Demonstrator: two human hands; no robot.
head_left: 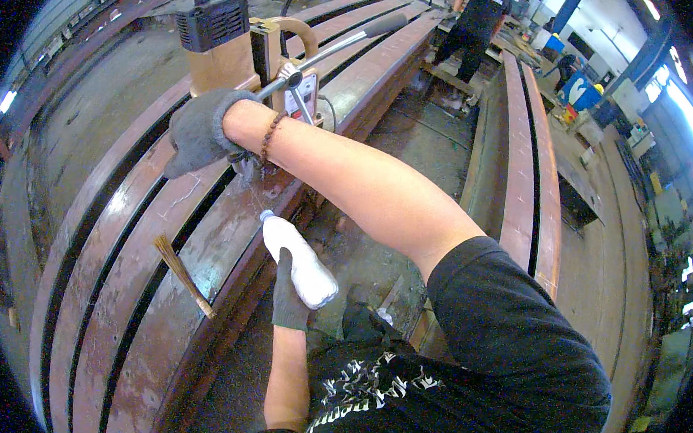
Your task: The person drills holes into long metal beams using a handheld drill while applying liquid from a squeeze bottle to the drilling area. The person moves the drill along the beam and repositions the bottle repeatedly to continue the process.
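My left hand [289, 296], in a grey knit glove, is wrapped round a white plastic bottle [300, 260]. The bottle tilts, its cap pointing up and left, and a thin stream of liquid seems to leave it towards the drill's base. My right arm reaches across to a tan and black magnetic drill [225, 54] standing on the steel beams [226, 237]. The gloved right hand [207, 129] lies against the drill's lower front; most of its fingers are hidden. Beside that wrist rises the drill's metal feed handle [325, 55]. A straw hand brush [183, 274] rests across the beams.
Long brown beams run side by side with dark gaps between them. More beams [528, 172] stand to the right across a gap. A person [479, 26] in dark clothes stands at the far end. A blue drum [580, 92] sits at the back right. A cable hangs above the drill.
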